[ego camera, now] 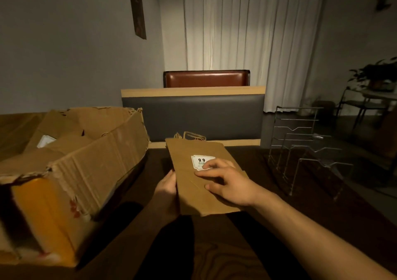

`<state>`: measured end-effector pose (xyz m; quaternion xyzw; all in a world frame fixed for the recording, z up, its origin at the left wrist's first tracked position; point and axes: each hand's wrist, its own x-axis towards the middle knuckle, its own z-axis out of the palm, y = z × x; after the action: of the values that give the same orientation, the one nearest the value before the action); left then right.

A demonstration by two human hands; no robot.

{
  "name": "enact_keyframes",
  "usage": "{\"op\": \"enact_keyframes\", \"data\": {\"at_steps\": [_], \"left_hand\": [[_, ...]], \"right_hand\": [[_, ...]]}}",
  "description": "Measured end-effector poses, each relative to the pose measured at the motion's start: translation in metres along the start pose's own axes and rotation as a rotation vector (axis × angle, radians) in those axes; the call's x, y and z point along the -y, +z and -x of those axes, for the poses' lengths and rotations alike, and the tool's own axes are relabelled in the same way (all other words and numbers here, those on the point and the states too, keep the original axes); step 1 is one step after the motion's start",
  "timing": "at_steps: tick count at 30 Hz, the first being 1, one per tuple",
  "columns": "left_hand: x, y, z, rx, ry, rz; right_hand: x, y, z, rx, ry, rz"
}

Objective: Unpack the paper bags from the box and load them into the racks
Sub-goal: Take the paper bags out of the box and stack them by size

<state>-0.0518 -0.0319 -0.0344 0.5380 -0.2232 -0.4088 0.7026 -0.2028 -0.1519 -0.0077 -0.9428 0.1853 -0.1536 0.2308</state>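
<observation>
A white sticker (202,162) on the flat paper bag (202,178) reads "9.9"; its smaller print is illegible. The label (45,141) inside the box (71,168) cannot be read.

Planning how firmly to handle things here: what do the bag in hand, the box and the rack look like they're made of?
Bag: thin brown kraft paper, matte, creased flat, with twisted handles and a white sticker. Box: corrugated cardboard, matte; torn rims show fluting, and yellow tape covers one end. Rack: thin wire, probably metal, with a silvery sheen; see-through between the bars.
</observation>
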Motion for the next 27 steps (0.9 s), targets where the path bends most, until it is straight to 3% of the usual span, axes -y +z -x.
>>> {"op": "enact_keyframes", "data": {"at_steps": [3,8,12,16,20,27], "left_hand": [[0.011,-0.009,-0.006,0.042,-0.006,0.073],[0.017,-0.018,-0.022,-0.033,-0.042,0.041],[0.01,-0.027,-0.041,-0.057,-0.039,-0.016],[0.0,-0.034,-0.058,-0.08,0.012,-0.092],[-0.019,-0.041,-0.087,-0.173,0.11,-0.229],[-0.043,-0.05,-0.095,-0.242,0.305,-0.468]], "right_hand": [[-0.016,0.012,-0.003,-0.043,0.2,0.036],[-0.043,0.015,-0.015,-0.009,0.604,-0.272],[-0.06,0.015,-0.027,-0.224,0.713,-0.73],[-0.087,0.002,-0.045,-0.34,0.749,-0.992],[-0.122,-0.016,-0.075,-0.493,0.72,-0.904],[-0.16,-0.025,-0.129,-0.392,0.77,-0.66]]}}
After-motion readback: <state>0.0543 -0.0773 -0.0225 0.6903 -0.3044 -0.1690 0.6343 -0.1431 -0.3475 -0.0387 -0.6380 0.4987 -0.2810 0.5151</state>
